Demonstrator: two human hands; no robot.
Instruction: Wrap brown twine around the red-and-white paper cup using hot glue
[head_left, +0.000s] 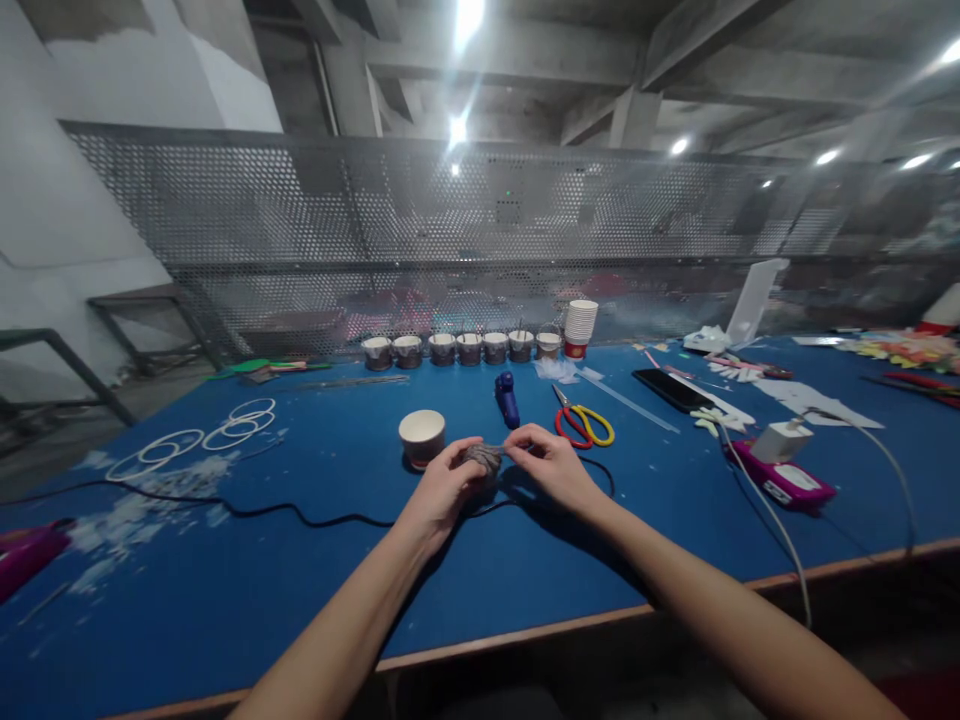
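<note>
My left hand point(444, 488) is closed around a small grey ball of yarn point(484, 460), held just above the blue table. My right hand point(553, 466) pinches what looks like a thin grey strand coming off the ball's right side. A white paper cup point(422, 436) stands upright to the left of the ball. Beyond my right hand lie a blue hot glue gun point(507, 399) and scissors point(583, 424) with red and yellow handles.
Several grey-wrapped cups point(469, 349) line the table's back, beside a stack of paper cups point(581, 325). White rings point(240, 424) lie at left. A black cable point(300, 515) crosses the table point(315, 610). At right are a phone point(670, 389) and a magenta power strip point(780, 478).
</note>
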